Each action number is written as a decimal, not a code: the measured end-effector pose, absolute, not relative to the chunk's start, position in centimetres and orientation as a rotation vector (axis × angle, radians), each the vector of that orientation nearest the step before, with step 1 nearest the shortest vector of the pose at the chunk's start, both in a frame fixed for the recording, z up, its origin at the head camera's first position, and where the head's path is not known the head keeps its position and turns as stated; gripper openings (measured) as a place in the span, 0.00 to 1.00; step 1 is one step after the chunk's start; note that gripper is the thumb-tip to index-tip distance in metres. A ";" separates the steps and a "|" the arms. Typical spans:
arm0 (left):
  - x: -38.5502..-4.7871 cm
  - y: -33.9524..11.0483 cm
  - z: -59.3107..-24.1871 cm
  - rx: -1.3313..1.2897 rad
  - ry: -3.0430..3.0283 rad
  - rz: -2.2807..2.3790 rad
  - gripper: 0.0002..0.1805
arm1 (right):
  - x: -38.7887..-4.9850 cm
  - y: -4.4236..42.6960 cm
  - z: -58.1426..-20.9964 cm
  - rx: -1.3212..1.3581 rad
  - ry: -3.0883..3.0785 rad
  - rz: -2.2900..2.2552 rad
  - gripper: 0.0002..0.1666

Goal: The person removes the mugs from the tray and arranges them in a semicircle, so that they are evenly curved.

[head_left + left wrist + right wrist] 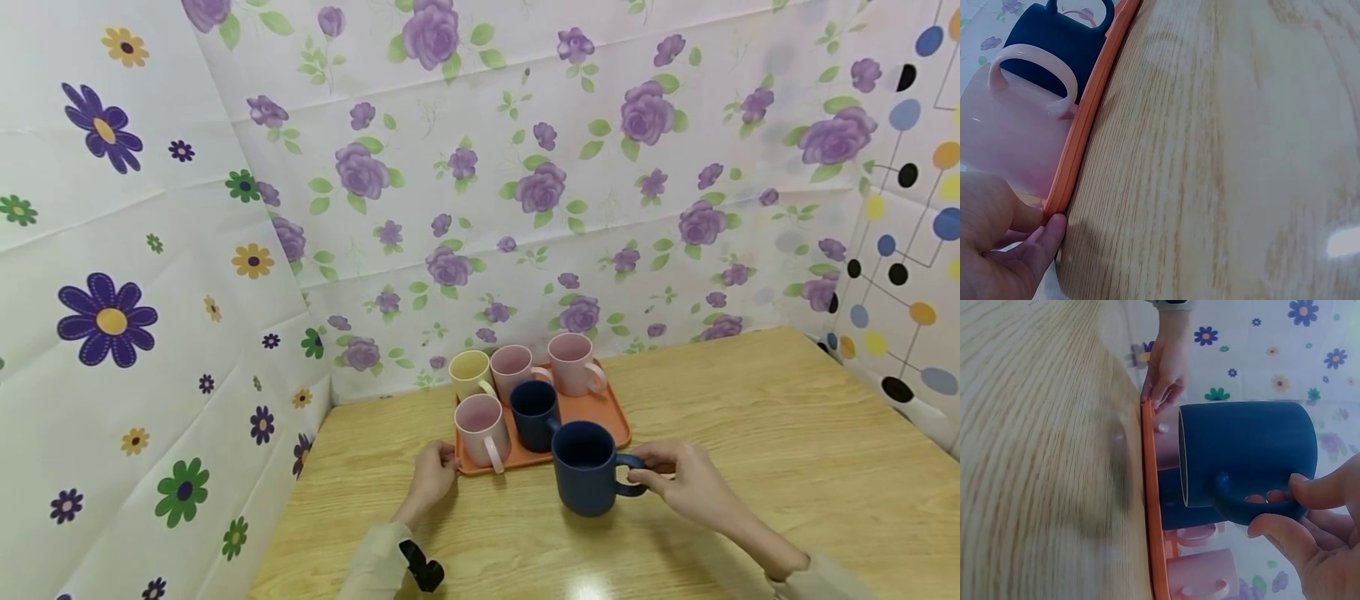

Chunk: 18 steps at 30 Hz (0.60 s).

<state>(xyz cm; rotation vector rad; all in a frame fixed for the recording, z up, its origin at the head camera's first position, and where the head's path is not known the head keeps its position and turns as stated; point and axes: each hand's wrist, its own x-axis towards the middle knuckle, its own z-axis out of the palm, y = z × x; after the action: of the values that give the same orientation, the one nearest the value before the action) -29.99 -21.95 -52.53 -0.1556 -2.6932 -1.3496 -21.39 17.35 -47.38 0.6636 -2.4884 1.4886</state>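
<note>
The right hand (686, 483) pinches the handle of a dark blue mug (585, 468), held upright above the table in front of the orange tray (596, 408). In the right wrist view the fingers of the right hand (1329, 531) wrap that mug's (1247, 456) handle. At the tray's front left corner, the left hand (435, 477) grips the rim, thumb and fingers pinching it in the left wrist view (1004, 244). On the tray stand a yellow mug (469, 372), a second dark blue mug (535, 417) and three pink mugs, one (482, 429) beside the left hand.
The wooden table (750, 400) extends to the right of the tray and in front of it. Behind the tray rises a wall covering (480, 208) with purple roses; flowered and dotted coverings flank the table.
</note>
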 end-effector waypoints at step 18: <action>-30.5 -22.1 -52.2 -0.157 -2.724 -1.399 0.08 | -20.9 15.7 -47.0 0.830 -2.499 1.556 0.09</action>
<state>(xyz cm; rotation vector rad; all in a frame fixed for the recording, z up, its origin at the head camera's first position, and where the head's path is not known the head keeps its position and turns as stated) -30.50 -22.10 -52.20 -0.1568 -2.7244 -1.3990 -20.94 15.70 -47.01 0.8296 -2.4990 1.5559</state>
